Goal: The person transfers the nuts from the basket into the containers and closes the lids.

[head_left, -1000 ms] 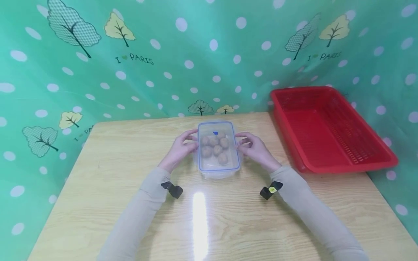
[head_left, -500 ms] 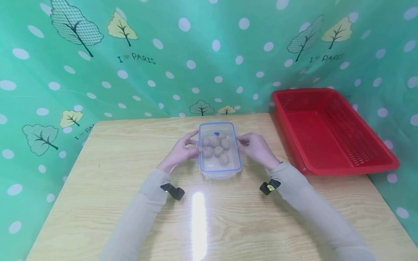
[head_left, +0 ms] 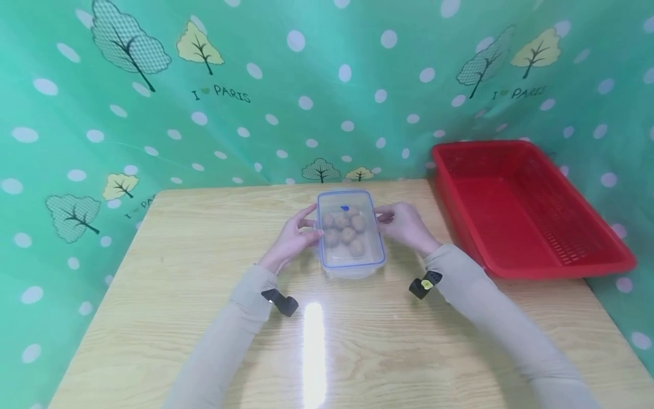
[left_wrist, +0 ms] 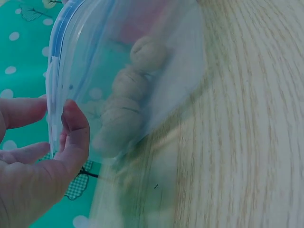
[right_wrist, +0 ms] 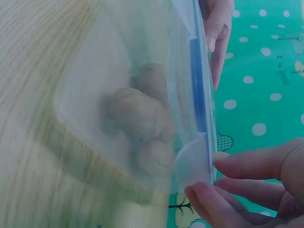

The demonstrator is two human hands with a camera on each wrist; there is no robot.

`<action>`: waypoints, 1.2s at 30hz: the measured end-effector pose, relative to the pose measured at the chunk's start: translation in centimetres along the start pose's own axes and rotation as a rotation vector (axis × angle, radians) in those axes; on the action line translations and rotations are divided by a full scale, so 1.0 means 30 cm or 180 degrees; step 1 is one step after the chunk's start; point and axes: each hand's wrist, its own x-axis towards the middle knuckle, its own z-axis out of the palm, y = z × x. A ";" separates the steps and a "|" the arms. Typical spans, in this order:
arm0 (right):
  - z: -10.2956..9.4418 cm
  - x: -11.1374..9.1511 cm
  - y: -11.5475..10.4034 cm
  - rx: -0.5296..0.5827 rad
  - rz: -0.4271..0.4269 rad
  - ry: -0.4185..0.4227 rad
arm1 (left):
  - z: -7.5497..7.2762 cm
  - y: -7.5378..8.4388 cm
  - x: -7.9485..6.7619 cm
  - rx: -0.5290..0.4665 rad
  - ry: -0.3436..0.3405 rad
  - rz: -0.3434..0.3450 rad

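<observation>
A clear plastic food container (head_left: pixel 351 271) stands on the wooden table, its lid (head_left: pixel 334 200) on top and edged with a blue seal. Through its walls show several walnuts (head_left: pixel 348 236), lying at the bottom. My left hand (head_left: pixel 293 238) is at the left long side, where thumb and fingers pinch the lid's side flap (left_wrist: pixel 54 95). On the opposite side my right hand (head_left: pixel 406 227) pinches the other side flap (right_wrist: pixel 192 161) between thumb and fingers. Both side flaps stick out from the container's walls in the wrist views.
To the right, a large red plastic basket (head_left: pixel 511 227) with slotted walls reaches the table's right edge. A green dotted cloth (head_left: pixel 276 74) hangs behind the table (head_left: pixel 214 227). Light glares on the wood near the front. Each wrist wears a small black camera (head_left: pixel 286 305).
The right hand's fingers have drawn closer together at the right flap, and the left hand's thumb has pressed further in over the lid's edge. The head view has shifted slightly.
</observation>
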 end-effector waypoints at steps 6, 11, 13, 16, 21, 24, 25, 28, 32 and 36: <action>-0.002 0.008 0.039 0.0532 0.0312 -0.0041 | 0.008 -0.013 0.006 -0.0104 0.0049 0.0038; 0.019 0.000 0.066 0.1090 0.0504 -0.0016 | 0.005 -0.026 0.006 -0.0137 0.0082 -0.0005; 0.027 -0.008 0.078 0.1355 0.0542 0.0000 | 0.009 -0.031 0.003 -0.0158 0.0115 -0.0012; 0.035 -0.017 0.095 0.1625 0.0558 0.0007 | 0.020 -0.039 -0.007 -0.0182 0.0261 -0.0015; 0.041 -0.016 0.106 0.1742 0.0425 0.0008 | 0.045 -0.049 -0.034 0.0228 0.0688 0.0188; 0.042 -0.016 0.105 0.1807 0.0369 -0.0032 | 0.059 -0.053 -0.056 0.0529 0.0908 0.0380; 0.042 -0.016 0.105 0.1820 0.0345 -0.0049 | 0.063 -0.053 -0.062 0.0594 0.0955 0.0442; 0.041 -0.017 0.106 0.1818 0.0304 -0.0074 | 0.072 -0.056 -0.070 0.0624 0.1018 0.0576; 0.038 -0.019 0.107 0.1785 0.0299 -0.0041 | 0.082 -0.061 -0.065 0.0668 0.1040 0.0637; 0.036 -0.016 0.106 0.1741 0.0319 -0.0034 | 0.093 -0.069 -0.064 0.0999 0.1048 0.0640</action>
